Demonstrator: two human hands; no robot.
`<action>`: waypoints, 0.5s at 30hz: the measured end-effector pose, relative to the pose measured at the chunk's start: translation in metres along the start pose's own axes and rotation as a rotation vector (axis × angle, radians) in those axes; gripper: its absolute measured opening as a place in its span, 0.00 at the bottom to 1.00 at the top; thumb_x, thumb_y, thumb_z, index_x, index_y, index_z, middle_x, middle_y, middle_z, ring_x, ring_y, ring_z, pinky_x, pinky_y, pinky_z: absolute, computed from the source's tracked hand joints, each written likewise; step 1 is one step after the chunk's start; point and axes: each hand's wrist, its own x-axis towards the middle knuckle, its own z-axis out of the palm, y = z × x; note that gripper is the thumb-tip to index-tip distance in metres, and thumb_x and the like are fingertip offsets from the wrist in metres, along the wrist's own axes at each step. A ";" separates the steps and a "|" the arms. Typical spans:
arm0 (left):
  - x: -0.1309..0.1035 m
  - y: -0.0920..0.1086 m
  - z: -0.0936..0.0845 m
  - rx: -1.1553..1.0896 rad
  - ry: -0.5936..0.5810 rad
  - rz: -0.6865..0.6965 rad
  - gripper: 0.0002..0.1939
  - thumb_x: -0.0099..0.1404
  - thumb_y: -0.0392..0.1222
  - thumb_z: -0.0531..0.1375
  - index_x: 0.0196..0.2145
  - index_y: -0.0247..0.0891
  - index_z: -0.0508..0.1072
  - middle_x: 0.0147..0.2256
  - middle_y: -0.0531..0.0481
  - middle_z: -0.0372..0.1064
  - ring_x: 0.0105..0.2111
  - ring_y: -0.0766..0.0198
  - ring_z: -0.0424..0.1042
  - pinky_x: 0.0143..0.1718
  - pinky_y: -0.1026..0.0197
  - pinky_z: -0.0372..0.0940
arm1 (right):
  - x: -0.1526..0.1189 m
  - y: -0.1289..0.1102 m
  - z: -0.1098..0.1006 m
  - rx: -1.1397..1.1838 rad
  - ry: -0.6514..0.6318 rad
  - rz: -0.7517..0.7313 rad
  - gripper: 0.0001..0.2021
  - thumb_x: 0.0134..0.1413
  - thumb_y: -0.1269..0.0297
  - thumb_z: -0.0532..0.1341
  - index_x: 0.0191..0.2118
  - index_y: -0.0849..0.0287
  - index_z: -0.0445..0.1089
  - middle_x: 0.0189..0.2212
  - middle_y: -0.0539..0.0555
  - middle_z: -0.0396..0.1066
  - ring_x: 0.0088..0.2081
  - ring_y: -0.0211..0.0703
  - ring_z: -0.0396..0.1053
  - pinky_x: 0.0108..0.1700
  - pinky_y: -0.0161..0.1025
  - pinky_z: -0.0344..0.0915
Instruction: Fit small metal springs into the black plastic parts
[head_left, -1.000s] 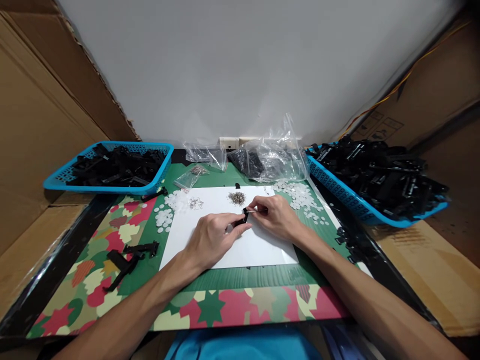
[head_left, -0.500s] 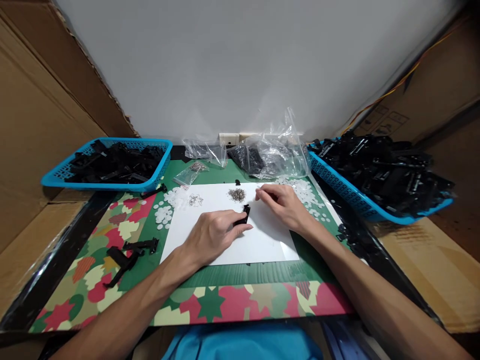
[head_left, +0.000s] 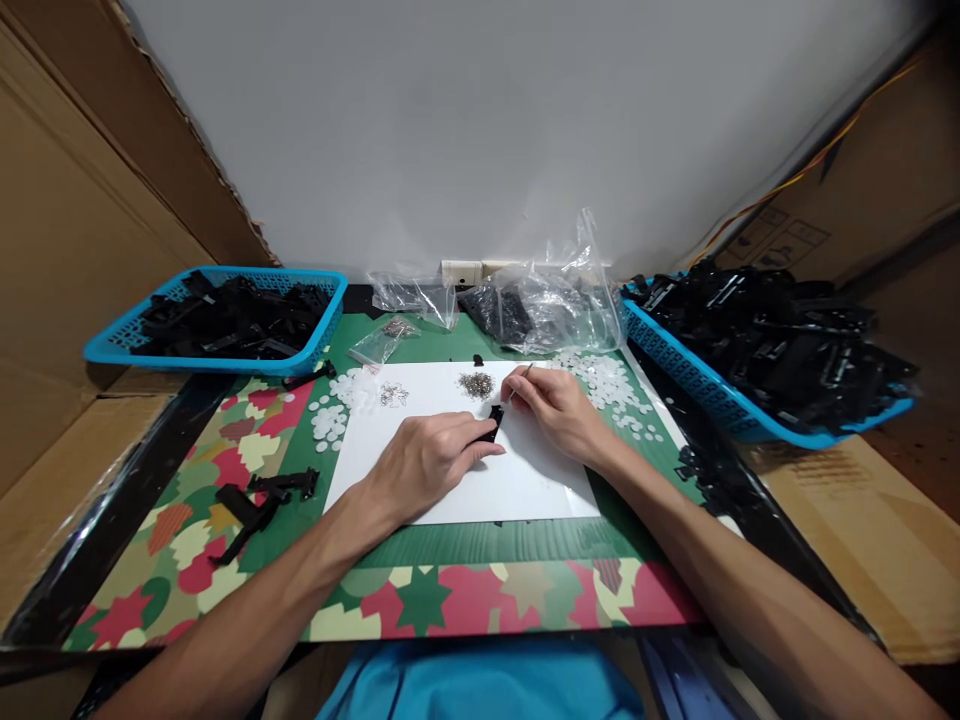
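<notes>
My left hand [head_left: 435,458] is closed on a small black plastic part [head_left: 493,424], pressing it against a white sheet of paper [head_left: 450,500]. Between the thumb and fingers of my right hand [head_left: 559,410] is a thin metal tool [head_left: 529,371], its lower tip close to the far end of the part. Whether the tip touches the part I cannot tell. Just beyond lies a pile of tiny metal pieces [head_left: 475,384]. Some thin wire pieces [head_left: 393,395], perhaps springs, are spread at the sheet's far left.
Blue baskets of black parts stand at left [head_left: 217,363] and right [head_left: 720,400]. White discs [head_left: 328,425] flank the paper. Plastic bags [head_left: 577,318] lie along the wall. Loose black parts [head_left: 255,510] rest on the left of the green mat [head_left: 450,550].
My right hand has turned slightly and come closer to the black part, and the thin metal tool now shows in its fingers. My left hand keeps its hold, nearly still.
</notes>
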 end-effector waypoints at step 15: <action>-0.001 -0.008 0.001 -0.262 0.031 -0.103 0.13 0.77 0.45 0.62 0.49 0.36 0.84 0.34 0.46 0.80 0.31 0.61 0.78 0.34 0.60 0.67 | 0.003 0.002 0.001 -0.047 0.008 0.001 0.22 0.78 0.56 0.53 0.34 0.59 0.77 0.26 0.52 0.72 0.29 0.41 0.67 0.37 0.40 0.60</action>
